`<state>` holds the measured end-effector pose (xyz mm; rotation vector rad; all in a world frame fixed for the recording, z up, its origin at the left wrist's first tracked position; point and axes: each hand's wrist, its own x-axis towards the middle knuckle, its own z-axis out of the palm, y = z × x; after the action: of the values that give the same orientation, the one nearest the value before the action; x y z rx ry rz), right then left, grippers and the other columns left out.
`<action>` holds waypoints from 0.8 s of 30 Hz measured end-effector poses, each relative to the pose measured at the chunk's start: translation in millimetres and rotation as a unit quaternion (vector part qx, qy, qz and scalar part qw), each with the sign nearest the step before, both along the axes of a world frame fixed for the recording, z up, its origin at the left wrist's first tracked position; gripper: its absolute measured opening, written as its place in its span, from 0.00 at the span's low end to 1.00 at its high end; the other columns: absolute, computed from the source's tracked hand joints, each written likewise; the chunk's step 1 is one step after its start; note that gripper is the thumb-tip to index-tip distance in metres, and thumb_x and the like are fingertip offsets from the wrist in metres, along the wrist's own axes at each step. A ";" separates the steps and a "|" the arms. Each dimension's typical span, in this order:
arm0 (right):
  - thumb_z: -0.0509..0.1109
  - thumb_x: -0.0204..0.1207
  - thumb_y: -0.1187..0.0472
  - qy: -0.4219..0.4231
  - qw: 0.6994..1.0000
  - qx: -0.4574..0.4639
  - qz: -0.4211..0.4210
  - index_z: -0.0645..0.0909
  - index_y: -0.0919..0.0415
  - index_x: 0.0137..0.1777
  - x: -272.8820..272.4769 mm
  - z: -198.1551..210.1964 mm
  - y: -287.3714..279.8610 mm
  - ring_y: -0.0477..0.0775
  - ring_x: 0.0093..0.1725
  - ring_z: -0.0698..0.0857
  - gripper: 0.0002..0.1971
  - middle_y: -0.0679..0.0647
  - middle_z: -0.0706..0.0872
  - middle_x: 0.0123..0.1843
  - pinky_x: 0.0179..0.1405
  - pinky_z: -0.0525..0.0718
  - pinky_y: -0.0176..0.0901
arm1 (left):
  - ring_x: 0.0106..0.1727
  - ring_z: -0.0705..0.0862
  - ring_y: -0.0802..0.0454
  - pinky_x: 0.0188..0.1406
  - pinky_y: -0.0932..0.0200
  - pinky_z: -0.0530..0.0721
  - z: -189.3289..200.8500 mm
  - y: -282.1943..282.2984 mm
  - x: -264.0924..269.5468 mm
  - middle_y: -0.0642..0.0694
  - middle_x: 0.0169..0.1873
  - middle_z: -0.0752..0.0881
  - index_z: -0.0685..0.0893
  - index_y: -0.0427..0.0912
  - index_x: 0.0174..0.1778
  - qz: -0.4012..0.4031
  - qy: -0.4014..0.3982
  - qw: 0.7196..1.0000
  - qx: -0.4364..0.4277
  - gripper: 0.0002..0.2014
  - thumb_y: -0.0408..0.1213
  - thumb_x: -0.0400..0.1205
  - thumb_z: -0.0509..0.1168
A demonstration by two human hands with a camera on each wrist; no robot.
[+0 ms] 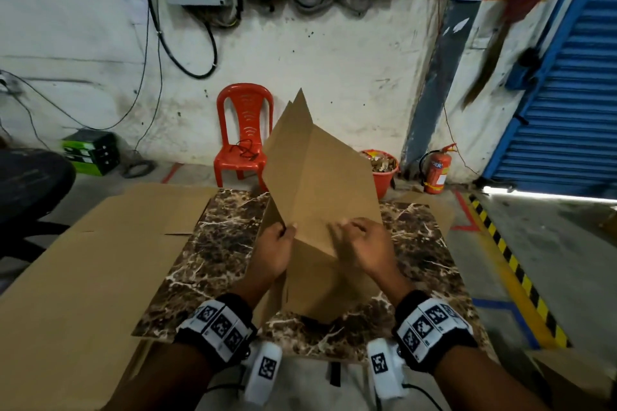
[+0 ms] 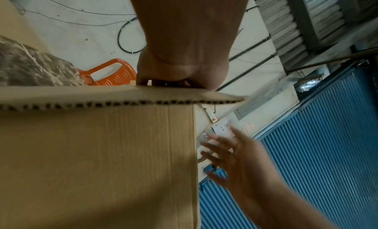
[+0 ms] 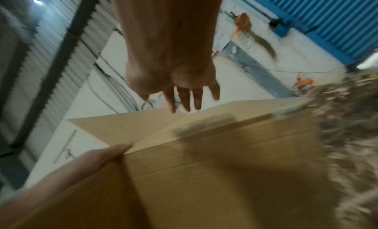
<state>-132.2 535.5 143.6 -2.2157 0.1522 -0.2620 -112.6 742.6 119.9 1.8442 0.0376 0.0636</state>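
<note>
We are opening the flat box (image 1: 317, 177): left hand (image 1: 275, 252) pinches its edge, right hand (image 1: 367, 243) hovers, fingers spread. Next it should probably push the box open.

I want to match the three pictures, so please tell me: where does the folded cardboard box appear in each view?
Head: cardboard box at centre, upright over the marble table, left hand gripping its edge.
Left wrist: cardboard box fills the lower left, corrugated edge below the hand.
Right wrist: cardboard box fills the lower half.
Shared landmark: blue shutter, right side in all three.
</note>
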 end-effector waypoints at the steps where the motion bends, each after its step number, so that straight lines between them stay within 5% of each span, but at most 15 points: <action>1: 0.66 0.82 0.44 0.020 0.995 -0.062 -0.081 0.85 0.51 0.60 -0.5 -12.4 -9.7 0.52 0.48 0.87 0.15 0.51 0.90 0.51 0.51 0.86 0.49 | 0.49 0.87 0.47 0.58 0.45 0.84 4.2 4.7 -0.1 0.46 0.44 0.89 0.86 0.47 0.44 0.022 -0.001 1.000 -0.014 0.13 0.50 0.84 0.63; 3: 0.67 0.80 0.43 0.095 0.981 -0.040 -0.167 0.79 0.55 0.68 -2.8 -38.7 -26.3 0.60 0.55 0.86 0.22 0.57 0.88 0.57 0.56 0.85 0.55 | 0.52 0.86 0.43 0.55 0.48 0.81 6.7 11.7 1.4 0.44 0.46 0.88 0.85 0.46 0.45 0.043 -0.003 0.996 -0.077 0.09 0.40 0.87 0.60; 6: 0.72 0.78 0.43 0.193 0.931 0.278 -0.138 0.78 0.62 0.68 -10.8 -59.6 -19.8 0.61 0.56 0.85 0.27 0.60 0.86 0.61 0.59 0.85 0.62 | 0.53 0.86 0.38 0.56 0.44 0.81 8.2 17.2 3.2 0.37 0.48 0.88 0.86 0.39 0.47 0.038 0.011 0.989 -0.142 0.11 0.39 0.87 0.59; 8: 0.73 0.77 0.47 0.172 0.884 0.408 -0.149 0.79 0.63 0.66 -16.4 -54.1 -8.5 0.59 0.53 0.83 0.24 0.58 0.85 0.60 0.56 0.86 0.59 | 0.55 0.86 0.36 0.59 0.41 0.81 11.8 17.0 6.2 0.35 0.50 0.88 0.86 0.39 0.48 0.049 0.015 0.983 -0.175 0.13 0.43 0.84 0.62; 9: 0.73 0.78 0.47 0.142 0.887 0.407 -0.166 0.79 0.62 0.68 -15.9 -48.2 -5.8 0.58 0.54 0.83 0.24 0.57 0.84 0.60 0.57 0.85 0.59 | 0.56 0.86 0.35 0.62 0.38 0.81 13.3 17.4 10.6 0.36 0.51 0.89 0.87 0.39 0.48 0.058 0.015 0.980 -0.191 0.14 0.46 0.80 0.63; 13: 0.65 0.81 0.41 -0.009 0.957 0.205 -0.207 0.81 0.58 0.68 -12.4 1.6 -10.6 0.59 0.60 0.82 0.25 0.58 0.85 0.64 0.62 0.80 0.55 | 0.60 0.85 0.33 0.66 0.35 0.81 31.8 23.9 22.4 0.32 0.56 0.88 0.84 0.32 0.61 0.048 0.058 0.948 -0.310 0.19 0.44 0.82 0.64; 16: 0.55 0.78 0.29 -0.117 0.969 0.119 -0.181 0.82 0.51 0.67 -4.9 44.4 -15.7 0.57 0.62 0.81 0.32 0.56 0.85 0.63 0.65 0.79 0.58 | 0.58 0.86 0.35 0.62 0.41 0.83 36.6 23.4 21.6 0.33 0.56 0.88 0.83 0.33 0.63 0.018 0.103 0.921 -0.376 0.18 0.43 0.88 0.57; 18: 0.52 0.78 0.26 -0.136 0.976 0.074 -0.153 0.79 0.46 0.72 2.3 61.9 -17.1 0.59 0.68 0.78 0.34 0.56 0.80 0.69 0.70 0.77 0.61 | 0.56 0.87 0.38 0.55 0.46 0.83 25.9 22.8 20.1 0.37 0.54 0.89 0.85 0.37 0.60 0.022 0.148 0.908 -0.391 0.18 0.45 0.89 0.55; 21: 0.51 0.78 0.26 -0.135 0.987 -0.018 -0.088 0.73 0.45 0.79 6.0 61.1 -19.9 0.59 0.70 0.74 0.36 0.56 0.74 0.69 0.70 0.75 0.57 | 0.58 0.86 0.37 0.59 0.46 0.83 3.1 18.3 12.8 0.36 0.58 0.88 0.83 0.37 0.65 0.010 0.174 0.906 -0.385 0.21 0.50 0.89 0.55; 24: 0.48 0.71 0.24 -0.106 0.991 -0.084 -0.009 0.67 0.35 0.80 4.1 49.2 -18.9 0.57 0.71 0.68 0.38 0.52 0.70 0.70 0.70 0.70 0.56 | 0.43 0.86 0.44 0.39 0.60 0.84 -20.9 20.8 4.3 0.39 0.44 0.89 0.84 0.37 0.50 0.046 0.163 0.923 -0.347 0.16 0.40 0.90 0.53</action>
<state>-128.1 516.7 192.8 -2.3362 0.0342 -0.5364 -108.3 763.4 99.0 1.1234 0.3384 -0.1749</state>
